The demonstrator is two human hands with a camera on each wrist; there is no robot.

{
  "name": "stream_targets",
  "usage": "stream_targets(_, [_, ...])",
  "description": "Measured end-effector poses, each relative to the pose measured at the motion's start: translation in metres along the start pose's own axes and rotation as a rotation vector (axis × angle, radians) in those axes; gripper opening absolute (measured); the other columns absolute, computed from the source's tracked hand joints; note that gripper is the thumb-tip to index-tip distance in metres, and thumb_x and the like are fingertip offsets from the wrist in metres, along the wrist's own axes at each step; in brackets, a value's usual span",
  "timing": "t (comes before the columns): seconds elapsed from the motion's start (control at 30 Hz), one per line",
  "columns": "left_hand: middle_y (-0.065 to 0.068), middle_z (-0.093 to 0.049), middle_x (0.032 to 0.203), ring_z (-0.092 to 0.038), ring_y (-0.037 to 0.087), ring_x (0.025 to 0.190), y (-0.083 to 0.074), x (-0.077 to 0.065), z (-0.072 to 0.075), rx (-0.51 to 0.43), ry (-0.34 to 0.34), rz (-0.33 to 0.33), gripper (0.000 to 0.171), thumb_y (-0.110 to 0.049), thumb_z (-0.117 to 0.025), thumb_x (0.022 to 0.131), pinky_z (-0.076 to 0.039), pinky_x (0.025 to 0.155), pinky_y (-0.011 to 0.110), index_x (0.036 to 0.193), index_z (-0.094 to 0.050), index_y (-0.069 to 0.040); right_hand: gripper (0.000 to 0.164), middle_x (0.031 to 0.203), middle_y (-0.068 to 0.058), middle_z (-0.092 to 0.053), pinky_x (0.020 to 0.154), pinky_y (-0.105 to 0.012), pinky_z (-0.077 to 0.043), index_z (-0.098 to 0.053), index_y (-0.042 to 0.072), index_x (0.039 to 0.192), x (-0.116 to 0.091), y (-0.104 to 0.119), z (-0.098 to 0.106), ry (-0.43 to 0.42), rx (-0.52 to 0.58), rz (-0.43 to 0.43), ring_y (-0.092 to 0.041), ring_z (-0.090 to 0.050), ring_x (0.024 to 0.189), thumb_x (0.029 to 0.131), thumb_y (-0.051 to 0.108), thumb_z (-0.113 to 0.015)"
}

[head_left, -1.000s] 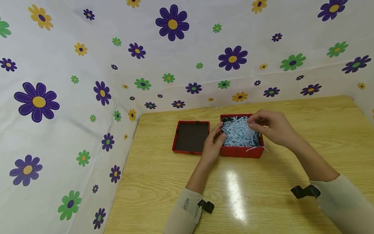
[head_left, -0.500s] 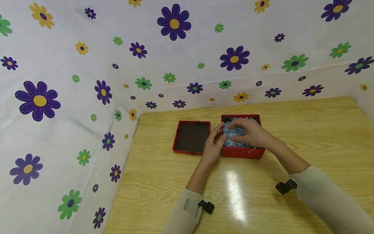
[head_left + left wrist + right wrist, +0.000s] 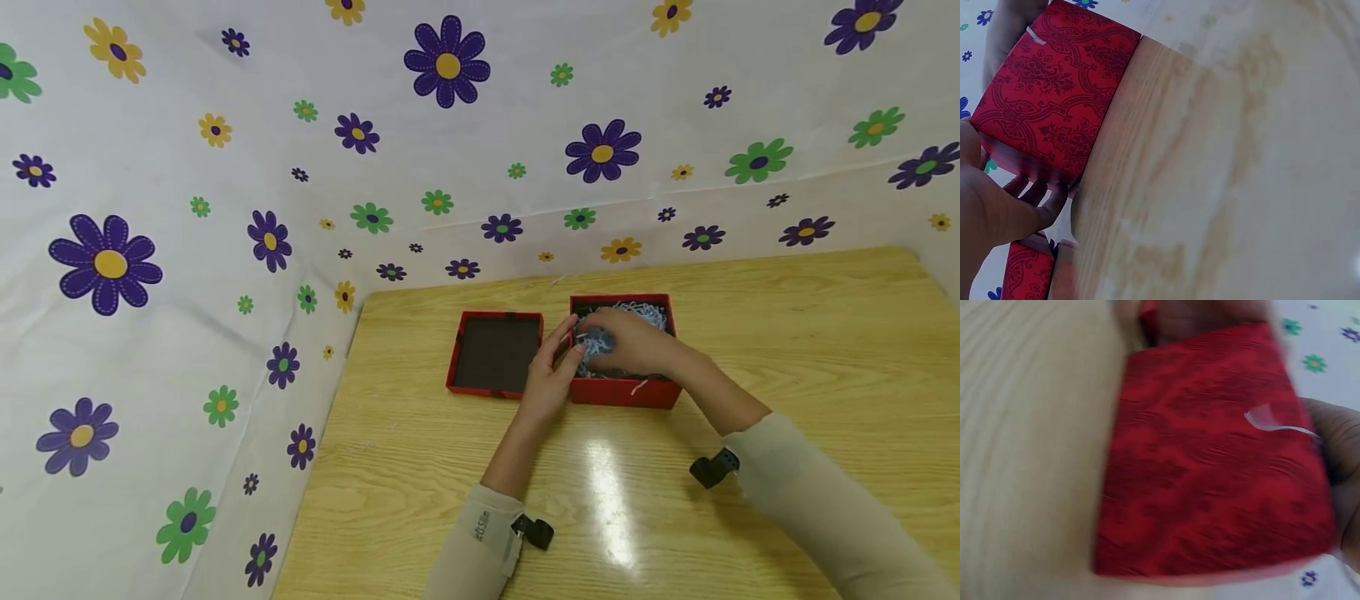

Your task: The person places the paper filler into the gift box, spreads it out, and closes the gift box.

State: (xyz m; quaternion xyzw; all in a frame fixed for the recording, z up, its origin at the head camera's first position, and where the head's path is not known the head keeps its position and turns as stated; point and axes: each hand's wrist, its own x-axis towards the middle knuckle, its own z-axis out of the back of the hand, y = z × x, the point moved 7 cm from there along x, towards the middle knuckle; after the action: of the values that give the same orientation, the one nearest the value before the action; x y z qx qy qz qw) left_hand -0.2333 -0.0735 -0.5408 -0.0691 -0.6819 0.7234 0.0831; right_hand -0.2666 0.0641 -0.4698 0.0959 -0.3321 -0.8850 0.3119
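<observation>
A red patterned box (image 3: 626, 393) holds pale blue shredded paper (image 3: 647, 313) inside dark inner walls. My left hand (image 3: 543, 383) grips its left side, the thumb at the rim and bent fingers against the outer wall (image 3: 1007, 209). My right hand (image 3: 636, 342) is down inside the box, fingers and thumb curved around a clump of the shredded paper. In the right wrist view the box (image 3: 1210, 456) hides most of that hand. A white strip (image 3: 1263, 417) of paper hangs over the front wall.
The box's red lid (image 3: 495, 354) lies with its dark inside facing up, left of the box. Both rest on a wood-grain table (image 3: 420, 483). A flower-printed white sheet (image 3: 525, 108) stands behind and along the left side.
My right hand has moved left from the box's right rim and down into the shredded paper, closing around some of it. The left hand has stayed at the box's left side.
</observation>
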Motion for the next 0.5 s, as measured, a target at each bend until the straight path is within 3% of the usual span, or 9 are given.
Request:
stream_targets(0.3, [-0.016,-0.037,0.165,-0.039,0.023,0.152,0.001,0.001,-0.001,-0.018,-0.018,-0.004,0.054,-0.038,-0.058,0.110,-0.043,0.118,0.049,0.162,-0.044,-0.038,0.039,0.134,-0.020,-0.068,0.099,-0.060,-0.056,-0.067,0.002,0.135,-0.035,0.008,0.064,-0.099,0.109,-0.017,-0.040,-0.067,0.119,0.099,0.013,-0.076])
stream_targets(0.4, [-0.018,-0.039,0.164,-0.040,0.021,0.151,0.001,0.002,-0.001,-0.014,-0.019,-0.015,0.054,-0.037,-0.059,0.110,-0.044,0.117,0.048,0.161,-0.045,-0.038,0.034,0.129,-0.018,-0.071,0.091,-0.053,-0.061,-0.068,0.002,0.132,-0.049,0.006,0.074,-0.097,0.110,-0.009,-0.035,-0.071,0.111,0.099,0.010,-0.075])
stream_targets(0.5, [-0.018,-0.040,0.163,-0.041,0.020,0.150,0.002,0.002,-0.002,-0.017,-0.026,-0.021,0.052,-0.036,-0.059,0.110,-0.045,0.116,0.048,0.160,-0.046,-0.040,0.029,0.126,-0.014,-0.072,0.088,-0.046,-0.063,-0.069,0.003,0.129,-0.059,0.002,0.071,-0.044,0.114,-0.005,-0.031,-0.072,0.110,0.100,0.008,-0.073])
